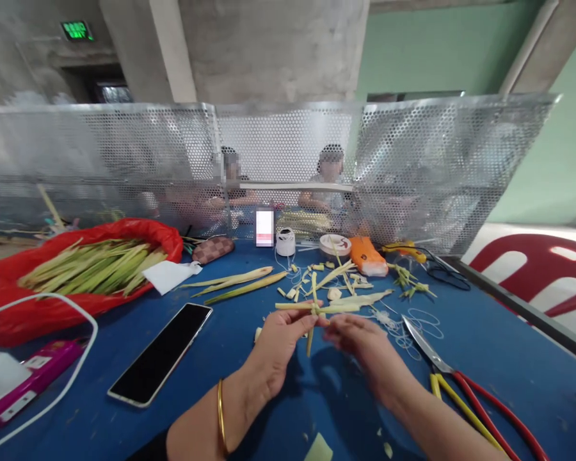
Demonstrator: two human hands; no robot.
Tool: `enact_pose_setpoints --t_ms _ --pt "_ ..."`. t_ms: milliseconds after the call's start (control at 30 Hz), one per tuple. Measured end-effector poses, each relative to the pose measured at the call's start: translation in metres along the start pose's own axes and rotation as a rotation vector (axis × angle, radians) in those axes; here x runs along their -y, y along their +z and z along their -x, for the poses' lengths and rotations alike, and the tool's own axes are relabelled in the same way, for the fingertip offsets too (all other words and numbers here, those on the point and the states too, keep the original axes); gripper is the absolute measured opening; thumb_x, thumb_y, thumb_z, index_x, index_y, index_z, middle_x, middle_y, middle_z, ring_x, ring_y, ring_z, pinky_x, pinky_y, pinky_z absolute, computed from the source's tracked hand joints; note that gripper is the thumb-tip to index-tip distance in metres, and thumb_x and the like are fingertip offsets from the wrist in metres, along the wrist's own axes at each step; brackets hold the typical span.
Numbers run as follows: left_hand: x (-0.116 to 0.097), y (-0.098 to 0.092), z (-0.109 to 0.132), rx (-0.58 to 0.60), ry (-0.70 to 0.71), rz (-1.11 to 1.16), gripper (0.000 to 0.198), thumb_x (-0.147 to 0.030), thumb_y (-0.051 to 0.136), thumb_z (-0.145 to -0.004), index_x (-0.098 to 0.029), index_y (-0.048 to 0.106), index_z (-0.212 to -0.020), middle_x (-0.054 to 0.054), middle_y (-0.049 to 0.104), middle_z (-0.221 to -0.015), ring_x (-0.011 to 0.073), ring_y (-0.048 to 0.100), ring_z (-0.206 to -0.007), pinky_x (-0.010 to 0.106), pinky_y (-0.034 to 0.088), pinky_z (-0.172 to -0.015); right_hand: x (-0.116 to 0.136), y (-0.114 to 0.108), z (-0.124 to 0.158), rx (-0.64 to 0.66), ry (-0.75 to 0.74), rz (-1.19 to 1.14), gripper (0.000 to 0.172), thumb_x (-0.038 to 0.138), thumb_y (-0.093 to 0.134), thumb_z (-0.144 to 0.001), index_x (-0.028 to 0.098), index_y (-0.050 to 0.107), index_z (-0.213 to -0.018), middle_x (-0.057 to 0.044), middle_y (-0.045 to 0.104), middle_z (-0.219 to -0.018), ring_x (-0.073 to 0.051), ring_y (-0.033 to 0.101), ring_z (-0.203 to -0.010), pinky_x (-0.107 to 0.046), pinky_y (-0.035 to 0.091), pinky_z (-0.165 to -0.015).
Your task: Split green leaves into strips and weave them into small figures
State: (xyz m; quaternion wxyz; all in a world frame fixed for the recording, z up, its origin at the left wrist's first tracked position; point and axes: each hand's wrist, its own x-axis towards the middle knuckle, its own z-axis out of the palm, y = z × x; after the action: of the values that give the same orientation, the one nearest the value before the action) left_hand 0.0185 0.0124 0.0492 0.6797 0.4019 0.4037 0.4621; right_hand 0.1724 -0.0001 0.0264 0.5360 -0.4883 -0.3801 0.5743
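Observation:
My left hand (281,336) pinches a small cross of folded pale-green leaf strips (315,310) at its knot, above the blue table. The strips' ends stick out up, down, left and right. Close beside the knot is my right hand (362,346), its fingers bent and drawn together; what they grip, if anything, is hidden. Just beyond the hands lie a broad pale leaf strip (365,299), short cut leaf pieces (295,291) and thin white thread (425,323). Red-and-yellow-handled scissors (444,368) rest open to the right.
At left are a red bag (166,240) of long leaves (96,266), a black phone (160,355) and a magenta power strip (38,381) with a white cable. A thread spool (285,243), tape roll (335,246) and orange packet (368,256) stand before a perforated metal screen (288,141).

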Motion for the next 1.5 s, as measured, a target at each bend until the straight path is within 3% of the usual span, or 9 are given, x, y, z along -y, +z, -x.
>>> enact_pose_setpoints --t_ms 33,100,267,400,500,767,1000,1167,1500 --pt "0.001 0.001 0.001 0.003 0.007 0.028 0.031 -0.032 0.08 -0.062 -0.014 0.075 -0.087 0.007 0.073 -0.077 0.0161 0.064 -0.071 0.027 0.048 -0.07 -0.002 0.005 0.005 0.134 0.039 0.034 0.02 0.034 0.076 -0.066 0.017 0.069 -0.075 -0.005 0.07 -0.075 -0.022 0.067 -0.079 -0.033 0.049 -0.074" --pt "0.004 0.004 0.002 0.019 0.018 0.07 0.032 -0.03 0.081 -0.061 -0.015 0.075 -0.089 0.006 0.073 -0.074 0.0158 0.064 -0.07 0.027 0.048 -0.074 -0.005 0.015 0.015 0.201 0.019 0.059 0.024 0.036 0.076 -0.067 0.017 0.071 -0.08 -0.005 0.071 -0.079 -0.022 0.065 -0.082 -0.033 0.048 -0.078" --pt "0.011 0.008 0.004 0.063 0.038 0.061 0.025 -0.027 0.08 -0.063 -0.014 0.076 -0.085 0.007 0.074 -0.081 0.0182 0.065 -0.085 0.029 0.044 -0.088 -0.005 0.022 0.019 0.073 -0.066 0.09 0.027 0.04 0.081 -0.058 0.017 0.07 -0.066 -0.002 0.068 -0.073 -0.02 0.06 -0.078 -0.032 0.045 -0.08" --pt "0.011 0.007 0.004 0.048 0.022 0.074 0.025 -0.023 0.077 -0.064 -0.012 0.076 -0.087 0.007 0.073 -0.076 0.0173 0.064 -0.081 0.028 0.045 -0.086 -0.004 0.021 0.018 0.158 -0.074 0.081 0.022 0.039 0.079 -0.062 0.019 0.071 -0.068 -0.001 0.067 -0.072 -0.02 0.059 -0.081 -0.031 0.043 -0.083" --pt "0.01 0.007 0.006 0.024 0.005 0.096 0.026 -0.019 0.077 -0.061 -0.012 0.076 -0.086 0.006 0.072 -0.07 0.0153 0.063 -0.073 0.026 0.045 -0.078 -0.004 0.019 0.018 0.193 -0.1 0.131 0.02 0.037 0.077 -0.065 0.018 0.069 -0.067 0.0 0.065 -0.07 -0.018 0.056 -0.075 -0.03 0.043 -0.077" --pt "0.01 0.006 0.002 -0.041 -0.048 0.162 0.023 -0.012 0.075 -0.059 -0.015 0.074 -0.082 0.005 0.072 -0.079 0.0156 0.063 -0.074 0.025 0.047 -0.073 -0.008 0.017 0.013 0.249 -0.216 0.255 0.021 0.035 0.072 -0.069 0.018 0.064 -0.062 -0.001 0.062 -0.072 -0.019 0.053 -0.076 -0.031 0.042 -0.076" --pt "0.006 0.001 0.0 -0.008 -0.163 0.127 0.029 -0.029 0.073 -0.07 -0.013 0.071 -0.095 0.003 0.068 -0.07 0.0121 0.061 -0.068 0.021 0.047 -0.068 0.0 0.009 0.007 0.0 -0.181 0.163 0.034 0.052 0.071 -0.069 0.019 0.065 -0.073 0.0 0.063 -0.064 -0.017 0.057 -0.068 -0.03 0.042 -0.071" --pt "0.012 0.003 0.001 -0.046 -0.193 -0.042 0.028 -0.03 0.076 -0.07 -0.012 0.066 -0.09 -0.001 0.061 -0.06 0.007 0.054 -0.049 0.017 0.041 -0.049 -0.001 0.004 0.005 0.015 -0.192 0.271 0.03 0.047 0.069 -0.071 0.018 0.06 -0.065 -0.001 0.063 -0.061 -0.017 0.055 -0.064 -0.03 0.04 -0.067" --pt "0.018 0.005 -0.004 -0.109 -0.03 -0.174 0.011 -0.02 0.064 -0.079 -0.011 0.06 -0.084 -0.004 0.056 -0.048 0.008 0.049 -0.034 0.018 0.041 -0.038 -0.005 0.005 0.01 -0.093 -0.317 0.374 0.026 0.043 0.063 -0.073 0.019 0.063 -0.064 -0.004 0.066 -0.069 -0.02 0.055 -0.071 -0.032 0.04 -0.068"
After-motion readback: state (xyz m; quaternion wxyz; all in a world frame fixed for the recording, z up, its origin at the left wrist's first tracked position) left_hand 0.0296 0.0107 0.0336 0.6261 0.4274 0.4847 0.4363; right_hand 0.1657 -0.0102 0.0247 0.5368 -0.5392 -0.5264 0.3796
